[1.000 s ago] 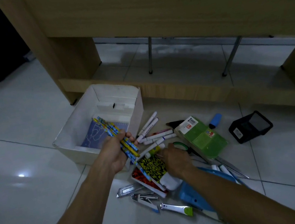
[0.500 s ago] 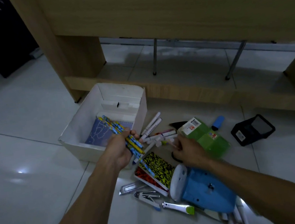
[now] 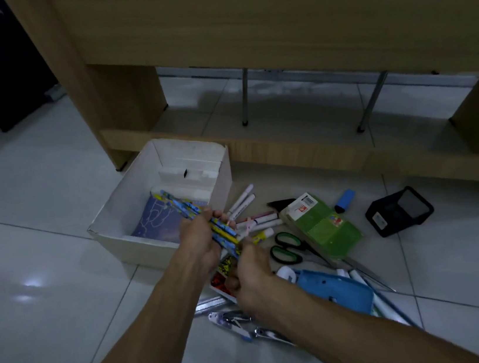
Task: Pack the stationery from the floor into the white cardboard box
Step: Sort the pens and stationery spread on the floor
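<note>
Left hand (image 3: 202, 242) closed around a bundle of pencils (image 3: 203, 220), blue and yellow patterned, tips slanting up and left over the near right corner of the box (image 3: 122, 210). Right hand (image 3: 253, 274) just below and right of it, fingers curled, pinching a thin pale pen (image 3: 248, 227) upright beside the bundle; grip partly blurred. Hands close together, nearly touching.

Box open-topped on the tiled floor (image 3: 48, 300), against the foot of a wooden desk (image 3: 271, 23). Inside, flat on the bottom, a bluish notebook (image 3: 157, 220).

Right of the box, still on the floor: white markers (image 3: 242, 201) fanned out, a glue stick (image 3: 262, 235), green-handled scissors (image 3: 284, 247), a green packet (image 3: 321, 223), a blue highlighter (image 3: 345, 200), a black holder (image 3: 399, 211) tipped on its side. Nearer, partly hidden by the right forearm: a blue dispenser (image 3: 336, 290), a small box of pins (image 3: 220, 281), a stapler (image 3: 230, 321).
</note>
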Demonstrator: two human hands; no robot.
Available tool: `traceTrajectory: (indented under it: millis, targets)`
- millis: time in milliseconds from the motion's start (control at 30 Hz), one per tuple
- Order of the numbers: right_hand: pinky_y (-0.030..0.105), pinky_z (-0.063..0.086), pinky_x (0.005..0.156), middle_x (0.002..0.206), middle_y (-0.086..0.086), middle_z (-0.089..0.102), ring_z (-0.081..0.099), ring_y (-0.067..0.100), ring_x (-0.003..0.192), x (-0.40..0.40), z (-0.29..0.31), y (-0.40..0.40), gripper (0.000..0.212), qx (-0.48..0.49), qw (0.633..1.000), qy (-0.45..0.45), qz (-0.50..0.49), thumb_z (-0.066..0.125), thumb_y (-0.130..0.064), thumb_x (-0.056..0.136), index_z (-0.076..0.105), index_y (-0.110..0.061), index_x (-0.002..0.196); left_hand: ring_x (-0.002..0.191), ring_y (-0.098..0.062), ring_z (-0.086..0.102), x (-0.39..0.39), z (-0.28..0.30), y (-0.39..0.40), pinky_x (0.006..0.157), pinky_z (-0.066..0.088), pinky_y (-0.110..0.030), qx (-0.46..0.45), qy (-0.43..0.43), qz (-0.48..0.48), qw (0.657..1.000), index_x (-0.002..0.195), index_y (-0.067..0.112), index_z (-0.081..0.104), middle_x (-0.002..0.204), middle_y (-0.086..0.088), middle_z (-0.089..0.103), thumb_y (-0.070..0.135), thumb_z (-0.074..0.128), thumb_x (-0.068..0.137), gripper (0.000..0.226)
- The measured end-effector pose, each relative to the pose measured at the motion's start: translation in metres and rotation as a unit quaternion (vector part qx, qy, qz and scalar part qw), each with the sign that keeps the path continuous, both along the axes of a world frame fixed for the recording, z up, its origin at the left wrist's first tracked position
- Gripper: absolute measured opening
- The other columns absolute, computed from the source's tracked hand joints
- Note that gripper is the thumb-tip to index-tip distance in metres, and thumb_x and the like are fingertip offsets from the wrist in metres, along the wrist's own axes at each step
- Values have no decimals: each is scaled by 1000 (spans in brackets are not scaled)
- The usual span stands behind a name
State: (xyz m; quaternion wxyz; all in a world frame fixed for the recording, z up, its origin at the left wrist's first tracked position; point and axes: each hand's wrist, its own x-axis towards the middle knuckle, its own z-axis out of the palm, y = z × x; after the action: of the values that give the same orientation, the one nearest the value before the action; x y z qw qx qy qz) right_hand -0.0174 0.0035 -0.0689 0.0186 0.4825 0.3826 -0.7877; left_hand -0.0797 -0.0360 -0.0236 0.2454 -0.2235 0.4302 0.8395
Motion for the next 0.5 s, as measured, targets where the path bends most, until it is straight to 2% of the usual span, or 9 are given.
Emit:
traceTrajectory:
  millis: [33,100,133,167,233,333,433,500]
  targets:
    - [22,44,38,74,7,62,56,20,53,-9,0,-5,41,-21,999,13,-29,39,-44,96,63,-11,100,45,-14,48,3,0,4,45,52,-24,3,-5,-3,1000,68,10,39,56,-3,44,14,36,102,34]
    - [37,59,64,96,10,71,68,26,75,-19,7,-9,39,13,999,25,-38,42,-42,93,64,-12,105,43,-14,50,5,2,8,44,52,-22,-2,-5,-7,1000,67,10,40,53,-4,46,13,37,102,35]
    - [38,57,78,106,10,68,66,27,86,-19,11,-4,37,72,997,15,-23,41,-40,94,59,-11,107,43,-15,50,3,2,7,44,52,-23,-9,4,-5,1000,67,10,39,54,-5,45,12,37,101,35]
    - [36,52,83,110,9,63,62,26,91,-17,15,2,30,133,991,10,-6,40,-35,97,54,-11,108,42,-15,50,0,3,6,45,52,-23,-23,14,-7,1000,67,10,39,56,-6,43,11,37,101,34]
    - [34,45,78,105,8,56,52,21,83,-11,20,23,16,211,977,5,23,37,-23,101,49,-14,108,42,-14,49,-6,4,-1,46,52,-24,-62,43,-23,997,70,10,38,59,-6,41,10,37,101,32]
    - [33,49,73,92,0,56,51,13,76,-3,27,53,14,290,953,60,61,43,-15,100,56,-21,100,51,-16,48,-4,-1,-6,46,51,-26,-123,69,-70,988,79,11,37,66,-6,42,8,37,101,22]
    - [29,54,68,87,-7,63,60,12,79,7,39,61,11,393,891,122,192,54,-15,96,64,-19,98,61,-21,58,10,-6,0,55,53,-32,-111,60,-128,984,100,9,48,73,-9,54,22,45,100,13]
    - [34,58,73,84,-4,69,66,13,77,14,46,61,9,428,849,138,276,62,-17,91,70,-19,92,73,-24,66,22,-6,9,56,56,-31,-92,52,-165,981,112,9,55,86,-13,66,32,50,97,27]
